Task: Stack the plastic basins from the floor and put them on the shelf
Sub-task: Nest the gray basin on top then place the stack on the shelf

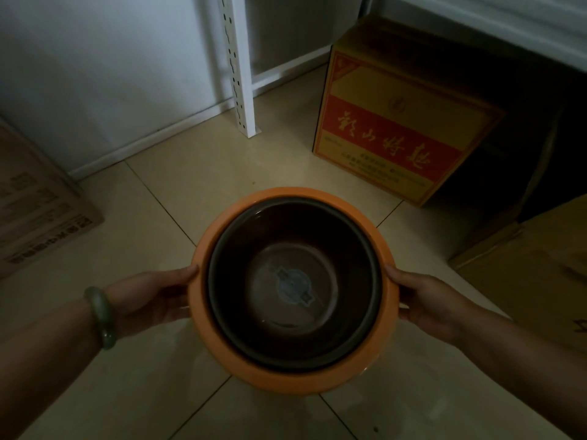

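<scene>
An orange plastic basin (203, 315) is held above the tiled floor, in the lower middle of the head view. A dark brown basin (295, 249) is nested inside it, with a pale label on its bottom. My left hand (152, 296) grips the orange rim on the left side; a green bangle sits on that wrist. My right hand (422, 300) grips the rim on the right side. The white shelf's slotted upright post (241, 74) stands ahead, and its lowest board (495, 23) runs across the top right.
A yellow and red cardboard box (400, 128) sits on the floor under the shelf, ahead right. Another brown carton (533, 274) is at the right edge, and a flat carton (35, 198) leans at the left. A white wall lies behind.
</scene>
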The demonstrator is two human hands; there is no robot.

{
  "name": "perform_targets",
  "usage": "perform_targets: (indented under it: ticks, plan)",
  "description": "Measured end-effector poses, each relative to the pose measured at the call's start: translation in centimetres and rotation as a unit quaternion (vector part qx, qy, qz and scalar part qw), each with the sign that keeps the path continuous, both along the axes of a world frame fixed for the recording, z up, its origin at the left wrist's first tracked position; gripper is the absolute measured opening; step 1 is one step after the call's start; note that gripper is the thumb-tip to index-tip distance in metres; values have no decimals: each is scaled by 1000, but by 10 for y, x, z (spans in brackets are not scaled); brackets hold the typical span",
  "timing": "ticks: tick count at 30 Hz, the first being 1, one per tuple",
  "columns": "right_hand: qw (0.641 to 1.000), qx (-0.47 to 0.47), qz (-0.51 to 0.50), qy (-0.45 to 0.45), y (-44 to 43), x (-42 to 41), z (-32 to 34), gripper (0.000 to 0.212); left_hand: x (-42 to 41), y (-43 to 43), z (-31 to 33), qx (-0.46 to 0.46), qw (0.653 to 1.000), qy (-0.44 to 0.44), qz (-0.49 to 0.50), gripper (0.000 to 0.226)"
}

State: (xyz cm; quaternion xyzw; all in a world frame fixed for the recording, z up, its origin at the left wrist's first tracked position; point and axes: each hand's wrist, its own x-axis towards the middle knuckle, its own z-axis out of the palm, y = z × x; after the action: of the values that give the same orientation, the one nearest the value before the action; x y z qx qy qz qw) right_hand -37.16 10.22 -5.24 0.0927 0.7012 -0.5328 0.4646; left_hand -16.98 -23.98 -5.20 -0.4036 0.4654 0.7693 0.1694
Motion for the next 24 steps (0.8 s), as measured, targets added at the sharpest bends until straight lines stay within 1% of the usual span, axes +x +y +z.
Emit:
perform_targets:
  ticks: [4,12,15,20,22,24]
  plan:
    - [999,-7,-8,-30,1,-4,1,38,-2,5,1,4,999,-11,37,32]
    - [998,-24,-24,-53,-2,-5,3,34,-6,11,6,-16,998,-14,60,30]
    - [998,-28,-36,-49,-5,-6,7,33,-11,11,11,-40,998,-12,52,31]
    - [997,-38,-63,-27,-14,-13,25,30,-19,5,26,-48,998,14,50,27]
    - [996,-52,-74,-18,-18,-16,36,25,-22,1,33,-44,996,42,59,25]
    - [994,-67,-88,-12,-22,-19,48,13,-24,-3,42,-44,995,66,68,25]
